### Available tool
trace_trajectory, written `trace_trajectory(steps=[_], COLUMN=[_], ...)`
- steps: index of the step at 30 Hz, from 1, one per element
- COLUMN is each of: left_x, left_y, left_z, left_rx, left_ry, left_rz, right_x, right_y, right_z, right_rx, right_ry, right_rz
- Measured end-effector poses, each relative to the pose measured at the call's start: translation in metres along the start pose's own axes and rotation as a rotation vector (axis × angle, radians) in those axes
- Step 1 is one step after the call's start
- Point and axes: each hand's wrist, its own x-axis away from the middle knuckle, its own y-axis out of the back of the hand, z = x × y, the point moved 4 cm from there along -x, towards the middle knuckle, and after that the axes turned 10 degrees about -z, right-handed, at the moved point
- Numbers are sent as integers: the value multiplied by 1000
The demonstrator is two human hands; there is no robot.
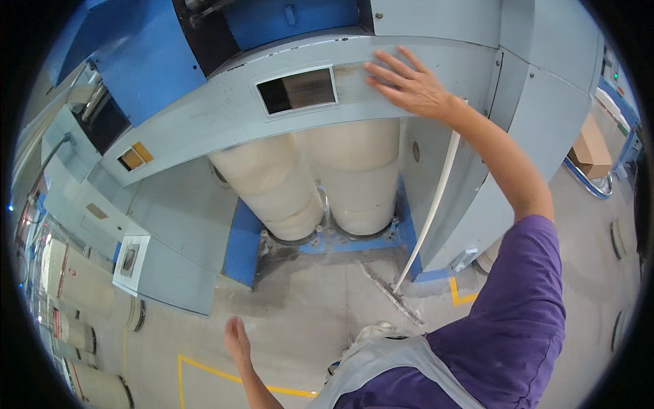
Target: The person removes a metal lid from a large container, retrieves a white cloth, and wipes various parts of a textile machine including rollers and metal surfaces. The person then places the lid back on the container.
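My right hand (409,85) is stretched out with its fingers spread, over the pale grey front panel (368,78) of a large machine. It lies flat against or just above the panel; I cannot tell which. Beside its fingertips is a framed rectangular window (298,91), part dark and part brown. My left hand (237,338) hangs low over the floor, seen edge-on, with loosely extended fingers and nothing visible in it. Under the panel stand two tall whitish cylindrical cans (276,184) with dark bases, their tops hidden by the machine.
A floor mop with a white handle (436,198) leans against the machine's right side, its flat grey head (392,293) on the floor. Yellow tape lines (225,375) mark the floor. More cans (78,279) stand at the left. A cardboard box (591,151) sits far right.
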Motion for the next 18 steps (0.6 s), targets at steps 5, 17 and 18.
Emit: trace_trajectory(steps=[5, 17, 18], left_x=[-77, -177, -185], left_y=[-94, -201, -207], left_z=[-235, -479, -483], left_rx=[180, 24, -76], left_ry=[-532, -1204, -1117], left_rz=[69, 48, 171], right_x=[39, 52, 55], right_y=[19, 23, 19], right_z=[-21, -29, -29], right_rx=[-8, -70, -55], right_ry=[-85, -182, -187], right_rz=[65, 61, 123])
